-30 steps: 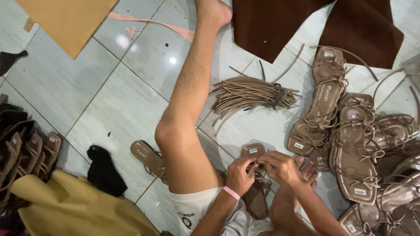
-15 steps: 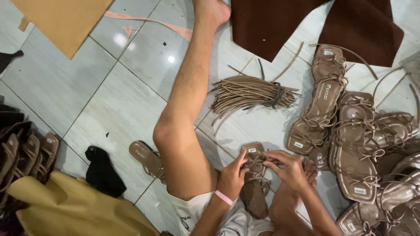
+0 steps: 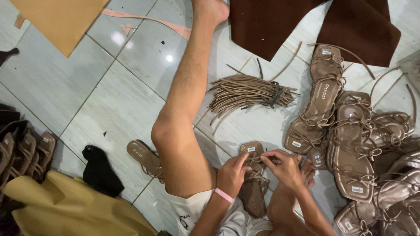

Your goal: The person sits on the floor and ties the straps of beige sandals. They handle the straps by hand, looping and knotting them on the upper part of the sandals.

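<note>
A brown strappy sandal point(image 3: 253, 192) lies on the tiled floor between my legs. My left hand point(image 3: 232, 175), with a pink band at the wrist, pinches the thin straps near the sandal's toe end. My right hand point(image 3: 286, 167) grips the same straps from the other side, fingertips meeting my left hand's over the sole. Both hands are closed on the straps. My left leg point(image 3: 183, 118) stretches out across the floor beside them.
A tied bundle of tan cords point(image 3: 249, 94) lies just beyond the sandal. A heap of finished sandals point(image 3: 358, 144) fills the right side. Dark brown sheets point(image 3: 306, 22) lie at the top, a single sandal point(image 3: 144, 158) under my knee, more sandals point(image 3: 24, 150) at left.
Both hands have slid up the sandal toward its toe end and now pinch the straps there. The view has shifted slightly.
</note>
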